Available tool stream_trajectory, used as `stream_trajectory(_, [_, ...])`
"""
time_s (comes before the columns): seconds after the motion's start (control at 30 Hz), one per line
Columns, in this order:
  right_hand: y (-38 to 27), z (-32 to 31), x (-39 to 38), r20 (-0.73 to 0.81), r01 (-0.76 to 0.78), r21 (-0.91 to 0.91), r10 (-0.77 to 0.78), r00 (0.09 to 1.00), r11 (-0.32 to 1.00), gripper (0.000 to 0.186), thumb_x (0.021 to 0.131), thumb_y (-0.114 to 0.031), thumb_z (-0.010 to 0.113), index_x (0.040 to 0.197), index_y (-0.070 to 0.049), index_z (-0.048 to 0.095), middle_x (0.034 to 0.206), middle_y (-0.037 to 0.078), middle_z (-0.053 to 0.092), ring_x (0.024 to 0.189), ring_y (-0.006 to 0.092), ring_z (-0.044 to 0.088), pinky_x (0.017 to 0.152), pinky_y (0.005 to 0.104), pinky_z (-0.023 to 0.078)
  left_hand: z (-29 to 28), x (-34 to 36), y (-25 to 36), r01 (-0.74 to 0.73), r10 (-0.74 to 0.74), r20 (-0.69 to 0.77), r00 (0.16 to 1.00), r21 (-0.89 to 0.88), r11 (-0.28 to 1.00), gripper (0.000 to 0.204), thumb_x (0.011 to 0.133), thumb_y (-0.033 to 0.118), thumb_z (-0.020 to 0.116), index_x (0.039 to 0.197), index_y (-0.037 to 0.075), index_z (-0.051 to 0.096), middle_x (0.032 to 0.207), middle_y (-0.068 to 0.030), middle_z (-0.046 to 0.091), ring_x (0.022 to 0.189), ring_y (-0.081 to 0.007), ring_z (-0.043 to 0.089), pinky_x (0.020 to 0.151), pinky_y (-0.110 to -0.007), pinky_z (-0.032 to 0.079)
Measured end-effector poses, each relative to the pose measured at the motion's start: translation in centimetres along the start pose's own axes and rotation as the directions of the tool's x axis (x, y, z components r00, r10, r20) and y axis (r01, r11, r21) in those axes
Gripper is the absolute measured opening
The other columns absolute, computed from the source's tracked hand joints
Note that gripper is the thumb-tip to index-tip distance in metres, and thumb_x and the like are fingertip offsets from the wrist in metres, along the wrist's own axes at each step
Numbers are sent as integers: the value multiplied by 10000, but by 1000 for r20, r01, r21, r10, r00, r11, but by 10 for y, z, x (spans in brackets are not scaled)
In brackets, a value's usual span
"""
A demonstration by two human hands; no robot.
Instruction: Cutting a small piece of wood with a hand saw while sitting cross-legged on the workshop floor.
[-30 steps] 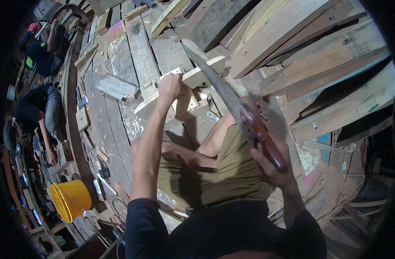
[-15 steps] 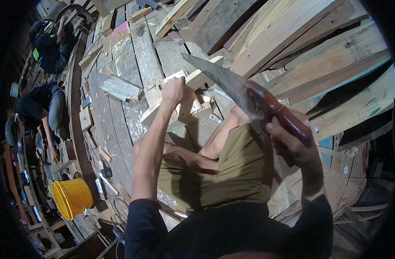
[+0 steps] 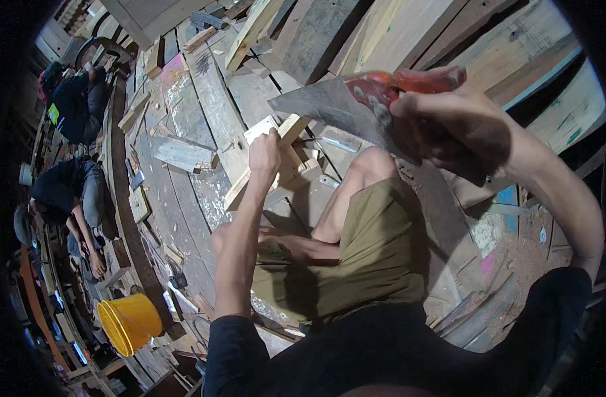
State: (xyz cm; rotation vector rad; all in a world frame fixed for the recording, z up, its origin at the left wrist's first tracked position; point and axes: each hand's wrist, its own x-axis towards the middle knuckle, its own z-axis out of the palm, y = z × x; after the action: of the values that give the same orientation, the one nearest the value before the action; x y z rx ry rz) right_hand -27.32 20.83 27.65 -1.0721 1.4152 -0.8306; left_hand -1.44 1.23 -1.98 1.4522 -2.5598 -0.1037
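My right hand (image 3: 458,132) is wrapped round the red-brown handle of a handsaw (image 3: 326,109). The saw is raised, and its grey blade points left, the tip a little above and right of my other hand. My left hand (image 3: 264,152) is a closed fist on a pale wooden strip (image 3: 293,128) in front of my crossed legs. A light wooden block (image 3: 260,130) shows just beyond that fist. Whether the saw's tip touches any wood cannot be told. The fingers' undersides are hidden on both hands.
Long boards (image 3: 409,40) are stacked at the far right. Offcuts such as a weathered block (image 3: 184,153) lie on the plank floor (image 3: 184,218). A yellow bucket (image 3: 128,324) stands at the lower left. Two people (image 3: 71,192) sit or bend at the left.
My right hand has moved up with the saw, the elbow swinging outward, and the blade has turned flatter. My left hand stays on the wooden strip. The view has shifted slightly.
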Motion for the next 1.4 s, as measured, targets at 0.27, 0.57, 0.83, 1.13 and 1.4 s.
stream_trajectory(0.27, [18, 15, 3, 29, 264, -78, -263, 964, 961, 227, 917, -258, 670, 989, -44, 650, 637, -45, 535, 459, 28, 448, 396, 181, 338, -7, -6, 10, 3, -3, -33, 999, 21, 1000, 221, 846, 145, 685, 976, -11, 599, 823, -236, 683, 787, -386, 695, 701, -473, 561])
stream_trajectory(0.57, [-12, -4, -21, -80, -153, 137, 165, 983, 979, 244, 882, -232, 659, 1019, -31, 641, 661, -34, 545, 472, 37, 443, 404, 191, 331, 4, -22, 21, -63, 69, -29, 997, 178, 982, 178, 808, 74, 648, 961, 8, 586, 767, -205, 688, 742, -329, 717, 636, -417, 586])
stream_trajectory(0.83, [81, 26, 54, 6, -92, 326, 95, 995, 941, 109, 944, -123, 548, 1000, -46, 602, 674, -34, 488, 489, 35, 415, 428, 203, 342, 9, -21, 28, -86, 91, -33, 995, 137, 987, 315, 764, 24, 644, 1064, 9, 548, 842, -200, 686, 769, -344, 701, 636, -430, 571])
stream_trajectory(1.13, [77, 50, -32, -144, 63, -81, -75, 987, 995, 165, 917, -142, 638, 985, -6, 574, 616, -34, 477, 503, 42, 451, 455, 222, 347, 5, -9, 21, -57, 60, -29, 998, 96, 994, 153, 805, 53, 615, 946, 15, 571, 816, -192, 688, 736, -354, 700, 608, -421, 558])
stream_trajectory(1.4, [82, 68, -18, -95, 205, -257, -235, 967, 945, 186, 906, -134, 658, 953, 20, 565, 639, -39, 437, 606, 48, 432, 560, 236, 357, 2, -9, 20, -24, 21, 28, 999, 101, 995, 113, 844, 60, 607, 945, 13, 592, 778, -183, 697, 719, -333, 716, 608, -408, 587])
